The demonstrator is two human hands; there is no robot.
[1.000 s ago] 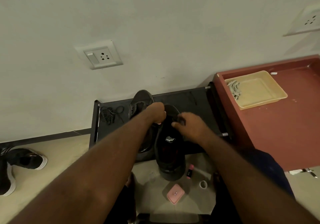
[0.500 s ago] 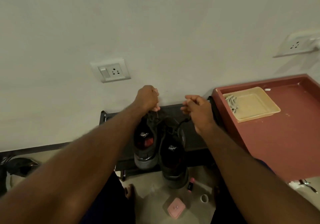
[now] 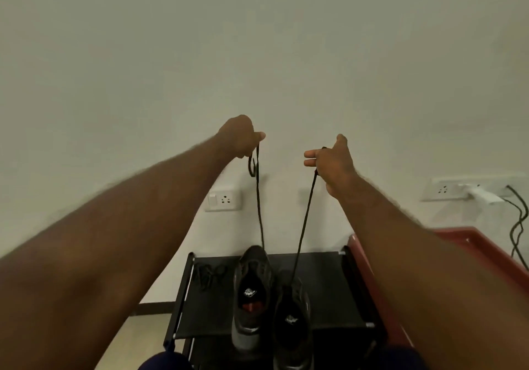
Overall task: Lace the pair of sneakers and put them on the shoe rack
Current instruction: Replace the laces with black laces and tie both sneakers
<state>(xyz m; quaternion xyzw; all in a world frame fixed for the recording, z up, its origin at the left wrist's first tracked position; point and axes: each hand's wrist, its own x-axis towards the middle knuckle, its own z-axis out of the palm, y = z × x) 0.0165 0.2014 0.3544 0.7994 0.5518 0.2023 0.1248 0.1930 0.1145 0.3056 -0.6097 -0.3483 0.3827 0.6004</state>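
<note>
One view only: head-worn, wide-angle (forearms loom large near lens). Faces forward, tilted slightly down, toward wall (image 3: 257,40), which fills upper two thirds. Forearms enter from lower corners, run away from lens. Left hand (image 3: 240,138) and right hand (image 3: 332,163), each gripping lace (image 3: 259,212), sit mid-frame at full reach. Shoe rack (image 3: 329,292) low at bottom centre, seen from above, lower part cropped.

- The left hand (image 3: 240,138) and right hand (image 3: 333,161), raised before the wall, each hold one end of a black lace (image 3: 305,221).
- Both strands hang taut down to two dark sneakers (image 3: 252,298) on the black shoe rack (image 3: 329,292).
</note>
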